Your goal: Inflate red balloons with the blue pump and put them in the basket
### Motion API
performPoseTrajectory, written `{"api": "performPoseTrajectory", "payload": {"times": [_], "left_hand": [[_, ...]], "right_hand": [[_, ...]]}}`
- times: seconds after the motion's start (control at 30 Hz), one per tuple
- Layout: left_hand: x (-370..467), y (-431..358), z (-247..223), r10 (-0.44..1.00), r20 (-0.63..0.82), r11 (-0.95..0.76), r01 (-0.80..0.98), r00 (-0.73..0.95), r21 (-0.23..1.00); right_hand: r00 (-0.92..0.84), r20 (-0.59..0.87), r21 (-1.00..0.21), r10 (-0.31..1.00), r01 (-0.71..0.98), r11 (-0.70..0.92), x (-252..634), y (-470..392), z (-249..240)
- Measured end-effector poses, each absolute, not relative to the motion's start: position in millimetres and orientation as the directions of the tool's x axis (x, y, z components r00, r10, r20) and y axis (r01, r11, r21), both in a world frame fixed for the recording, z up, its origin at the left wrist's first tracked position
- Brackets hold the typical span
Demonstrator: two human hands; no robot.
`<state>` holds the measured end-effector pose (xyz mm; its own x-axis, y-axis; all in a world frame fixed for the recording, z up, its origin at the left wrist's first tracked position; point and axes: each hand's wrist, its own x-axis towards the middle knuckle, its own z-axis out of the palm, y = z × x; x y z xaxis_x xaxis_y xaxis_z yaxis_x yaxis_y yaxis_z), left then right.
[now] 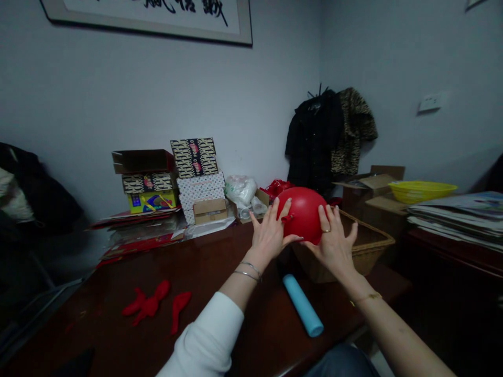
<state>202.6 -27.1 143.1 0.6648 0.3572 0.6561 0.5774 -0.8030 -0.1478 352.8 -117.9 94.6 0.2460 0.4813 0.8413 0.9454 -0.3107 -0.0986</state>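
Note:
Between my two hands is an inflated red balloon (303,209), its knotted neck facing me. My left hand (269,233) presses against its left side with fingers spread. On the opposite side, my right hand (335,242) grips it with fingertips and thumb. The balloon is held up in front of a wicker basket (371,246) and hides part of it. Below my hands a light-blue cylinder (303,306) lies on the dark wooden table (228,267). Several limp red balloons (151,303) lie to the left on the tabletop.
Stacked boxes (200,191) and a plastic bag (240,189) stand along the table's back. On the right are cardboard boxes (365,186), a yellow basket (424,191) and a pile of papers (459,217). Coats (314,136) hang in the corner.

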Motion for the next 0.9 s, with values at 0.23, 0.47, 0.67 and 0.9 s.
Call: {"api": "performPoseTrajectory", "payload": {"times": [0.23,0.47,0.67,0.9], "left_hand": [[243.5,-24.6,136.8,0.361,0.609,-0.855,0.511,0.706,-0.086],[265.7,-23.9,124.0,0.355,0.573,-0.886,0.462,0.739,-0.046],[257.3,-16.9,111.1,0.354,0.584,-0.860,0.500,0.730,-0.104],[237.8,-10.3,98.2,0.369,0.607,-0.829,0.545,0.704,-0.128]], "right_hand": [[0.303,0.827,-0.106,0.474,0.912,-0.396,383.1,-120.2,85.4],[0.405,0.804,-0.164,0.436,0.855,-0.492,403.8,-122.2,71.1],[0.432,0.772,-0.154,0.467,0.839,-0.521,410.8,-118.3,58.4],[0.429,0.779,-0.119,0.458,0.818,-0.563,395.5,-109.7,56.2]]}}
